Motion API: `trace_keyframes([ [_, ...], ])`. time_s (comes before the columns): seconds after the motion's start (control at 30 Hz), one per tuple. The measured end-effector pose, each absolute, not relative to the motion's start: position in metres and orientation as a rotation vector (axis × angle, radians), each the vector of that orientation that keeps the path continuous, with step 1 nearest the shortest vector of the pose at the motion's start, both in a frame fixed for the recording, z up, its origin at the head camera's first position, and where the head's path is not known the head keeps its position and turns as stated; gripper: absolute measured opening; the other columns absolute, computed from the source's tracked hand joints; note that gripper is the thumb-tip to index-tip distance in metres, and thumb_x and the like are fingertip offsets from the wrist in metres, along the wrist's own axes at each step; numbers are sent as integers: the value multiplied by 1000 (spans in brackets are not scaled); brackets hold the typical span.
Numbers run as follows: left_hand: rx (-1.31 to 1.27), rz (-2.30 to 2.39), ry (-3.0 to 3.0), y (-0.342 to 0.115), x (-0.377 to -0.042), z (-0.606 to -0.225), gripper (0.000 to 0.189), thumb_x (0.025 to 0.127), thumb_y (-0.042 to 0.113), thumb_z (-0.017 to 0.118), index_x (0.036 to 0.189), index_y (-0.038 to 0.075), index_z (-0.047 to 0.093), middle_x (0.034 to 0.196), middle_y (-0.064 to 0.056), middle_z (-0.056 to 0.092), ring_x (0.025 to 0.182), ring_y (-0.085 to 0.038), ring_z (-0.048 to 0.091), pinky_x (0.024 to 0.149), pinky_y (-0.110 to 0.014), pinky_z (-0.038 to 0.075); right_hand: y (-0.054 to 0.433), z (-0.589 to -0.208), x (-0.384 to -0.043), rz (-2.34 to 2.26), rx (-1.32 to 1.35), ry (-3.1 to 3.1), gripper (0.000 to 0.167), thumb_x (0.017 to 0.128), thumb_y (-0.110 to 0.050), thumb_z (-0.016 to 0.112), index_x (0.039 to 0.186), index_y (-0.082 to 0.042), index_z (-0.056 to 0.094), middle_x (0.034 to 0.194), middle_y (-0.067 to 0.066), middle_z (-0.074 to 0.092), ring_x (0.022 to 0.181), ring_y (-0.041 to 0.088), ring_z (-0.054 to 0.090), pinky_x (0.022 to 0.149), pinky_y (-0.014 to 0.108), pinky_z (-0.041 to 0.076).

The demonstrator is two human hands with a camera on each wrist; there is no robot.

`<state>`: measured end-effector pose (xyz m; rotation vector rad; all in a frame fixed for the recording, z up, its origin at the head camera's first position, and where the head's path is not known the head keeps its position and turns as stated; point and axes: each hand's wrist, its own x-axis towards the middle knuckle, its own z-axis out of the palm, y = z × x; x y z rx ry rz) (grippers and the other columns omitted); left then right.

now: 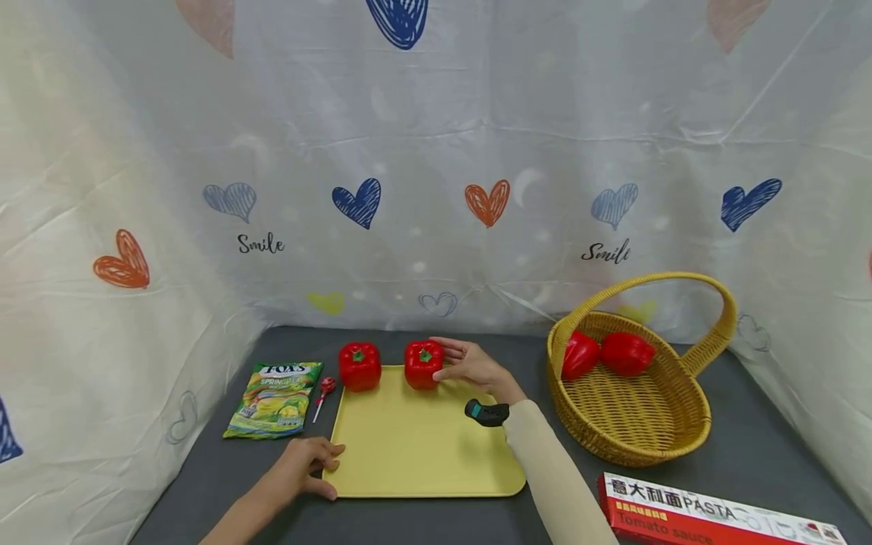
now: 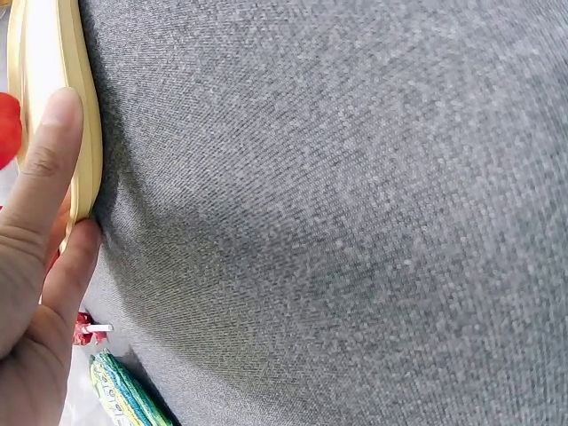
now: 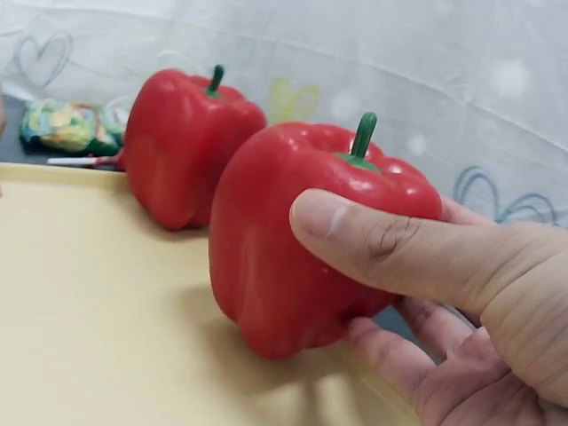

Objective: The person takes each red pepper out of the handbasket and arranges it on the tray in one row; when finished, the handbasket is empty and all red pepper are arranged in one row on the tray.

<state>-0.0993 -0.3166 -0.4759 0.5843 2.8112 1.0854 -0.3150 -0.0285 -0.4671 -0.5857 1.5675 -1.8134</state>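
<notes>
My right hand [image 1: 477, 369] grips a red bell pepper [image 1: 419, 366] over the far edge of the yellow tray [image 1: 422, 454], thumb on its near side in the right wrist view. This pepper [image 3: 302, 231] is upright, green stem up. Left of it, another red bell pepper [image 1: 359, 366] stands at the tray's far left corner. My left hand [image 1: 300, 469] holds the tray's near left corner; in the left wrist view the thumb [image 2: 53, 151] lies along the rim and a finger touches the corner.
A yellow wicker basket [image 1: 630, 446] with two red peppers [image 1: 625, 353] stands at the right. In front of it lies a pasta box [image 1: 708, 515]. Left of the tray are a lollipop [image 1: 327, 385] and a candy bag [image 1: 275, 401]. A heart-printed curtain [image 1: 422, 257] hangs behind the table.
</notes>
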Motion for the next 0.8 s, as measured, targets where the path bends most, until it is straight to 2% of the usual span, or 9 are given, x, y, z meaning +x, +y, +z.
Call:
trace_keyframes([
  [0.37, 652, 1083, 2876, -316, -101, -480, 39, 56, 19, 90, 82, -5, 74, 97, -24, 70, 90, -29, 69, 68, -23, 55, -60, -469, -313, -1792, -635, 1577, 67, 82, 16, 64, 144, -1, 41, 142, 20, 46, 129, 33, 46, 92, 37, 49],
  [0.6, 644, 1073, 2875, -315, -101, -480, 40, 56, 20, 90, 83, -5, 75, 98, -23, 70, 90, -31, 68, 69, -23, 55, -68, -468, -310, -1795, -587, 1560, 69, 83, 15, 64, 145, -6, 41, 143, 17, 46, 131, 31, 45, 93, 36, 48],
  [0.8, 648, 1090, 2866, -316, -101, -480, 40, 57, 20, 90, 85, -6, 75, 98, -24, 69, 91, -32, 68, 69, -23, 55, -71, -471, -309, -1800, -617, 1561, 75, 83, 15, 63, 149, -10, 36, 149, 13, 40, 136, 29, 38, 96, 36, 45],
])
